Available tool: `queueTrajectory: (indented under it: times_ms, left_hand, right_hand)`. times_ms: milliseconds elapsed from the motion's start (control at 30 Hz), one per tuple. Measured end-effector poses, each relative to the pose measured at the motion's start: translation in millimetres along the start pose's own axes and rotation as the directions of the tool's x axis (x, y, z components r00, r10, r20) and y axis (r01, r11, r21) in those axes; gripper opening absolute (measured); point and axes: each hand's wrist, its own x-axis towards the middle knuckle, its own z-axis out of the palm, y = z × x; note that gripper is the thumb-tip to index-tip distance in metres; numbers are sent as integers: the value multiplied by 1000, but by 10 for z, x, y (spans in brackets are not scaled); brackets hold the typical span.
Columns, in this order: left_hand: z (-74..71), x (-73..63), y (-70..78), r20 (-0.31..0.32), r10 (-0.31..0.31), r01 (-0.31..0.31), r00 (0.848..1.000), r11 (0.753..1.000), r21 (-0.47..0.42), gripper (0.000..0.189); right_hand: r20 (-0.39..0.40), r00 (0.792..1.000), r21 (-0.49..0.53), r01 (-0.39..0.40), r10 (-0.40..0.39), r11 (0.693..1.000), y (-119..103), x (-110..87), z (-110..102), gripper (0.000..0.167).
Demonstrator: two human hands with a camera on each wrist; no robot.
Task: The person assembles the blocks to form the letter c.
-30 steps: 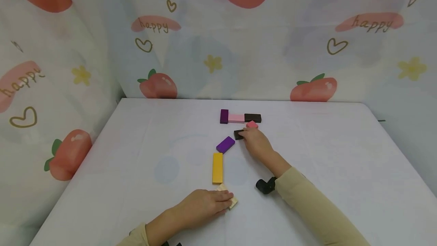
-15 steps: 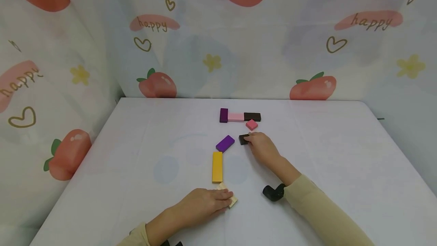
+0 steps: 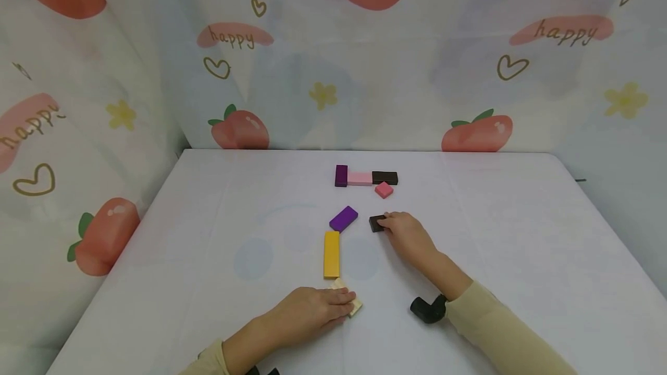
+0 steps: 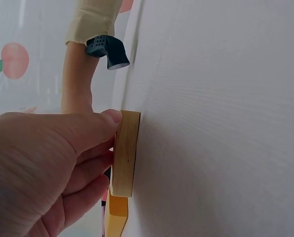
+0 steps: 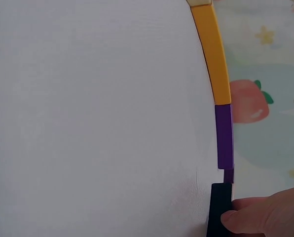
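Pale bare wood shows under the left hand [image 3: 311,314] in the head view: the straight fingers lie side by side across a flat oblong block [image 3: 356,308], which rests on the matte white worktop [image 3: 469,207]. Just beyond those fingers a yellow bar [image 3: 331,254] touches the pale block's far end, and past it a violet block [image 3: 344,219] slants toward the right hand [image 3: 409,235]. That hand pinches a small black block [image 3: 373,224], its near end covered by the fingers. Ahead of the right hand lies a coral-pink block [image 3: 384,190], set cornerwise; farther off, a plum block [image 3: 341,176], a light pink one [image 3: 360,179] and a dark bar [image 3: 385,177] form a row.

From the left wrist, fine grain runs along the pale block's side, with the thumb tip at its edge and the other fingers over its upper face.

From the right wrist, the thumb presses the black block's smooth, straight side; the violet and yellow blocks line up beyond it.

Compared with a second ago, the right hand has drawn the black block toward the person and away from the violet and coral-pink blocks; the left hand and its block have stayed put.
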Motion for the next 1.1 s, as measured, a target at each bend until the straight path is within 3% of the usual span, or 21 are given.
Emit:
queueTrajectory:
  times_ms: [667, 1100]
  left_hand:
    - [20, -12, -14, 23, 2, -2, 1000, 1000, -8, 29]
    - [23, -18, -23, 21, 24, -24, 999, 1000, 10, 30]
  right_hand:
    - [-61, 998, 11, 0, 1, 1000, -136, -345, -3, 20]
    - [-48, 999, -46, -6, 4, 999, -258, -517, 2, 23]
